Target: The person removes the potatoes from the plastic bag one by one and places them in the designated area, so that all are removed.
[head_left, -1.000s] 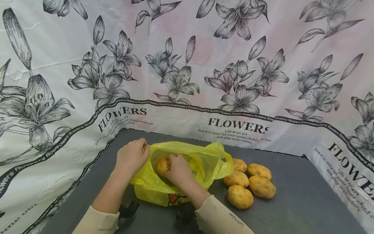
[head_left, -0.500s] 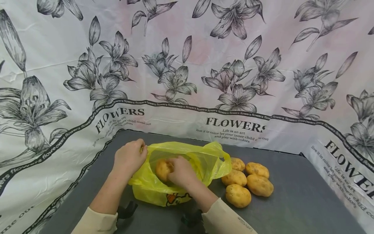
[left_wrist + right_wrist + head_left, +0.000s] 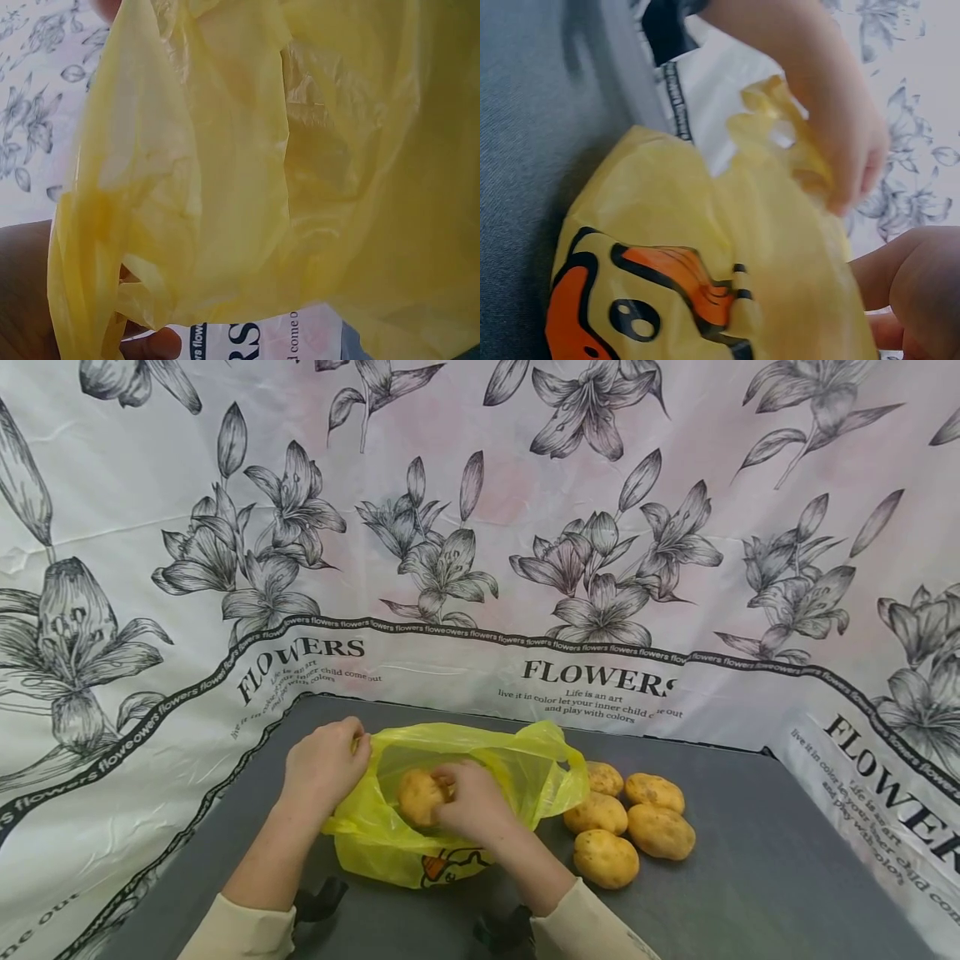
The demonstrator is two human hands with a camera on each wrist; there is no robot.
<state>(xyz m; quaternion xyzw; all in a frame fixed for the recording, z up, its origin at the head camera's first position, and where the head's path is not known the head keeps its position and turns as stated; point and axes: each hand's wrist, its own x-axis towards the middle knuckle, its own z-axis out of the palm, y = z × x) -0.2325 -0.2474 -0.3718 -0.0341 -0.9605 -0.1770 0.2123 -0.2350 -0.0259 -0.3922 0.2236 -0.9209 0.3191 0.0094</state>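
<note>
My left hand (image 3: 326, 764) pinches the left rim of a yellow plastic bag (image 3: 382, 860), whose mouth gapes toward me. In the left wrist view, thin yellow plastic (image 3: 232, 165) fills most of the picture and covers much of that hand. Inside the mouth, my right hand (image 3: 474, 802) holds a potato (image 3: 418, 795) by its right side, fingertips on its skin. From the right wrist, the bag's outer face (image 3: 652, 187) shows a black and orange cartoon print and hides the potato.
Several loose potatoes (image 3: 605, 860) lie grouped on the dark grey table (image 3: 735, 893), just right of the bag. A white floral sheet (image 3: 450, 685) hangs behind the table and along its sides. Dark straps (image 3: 318, 900) hang below the wrists.
The right wrist and forearm have swung a little to the right, and the potato has shifted slightly right within the bag's mouth. The left hand keeps its grip. The whole view has drifted slightly.
</note>
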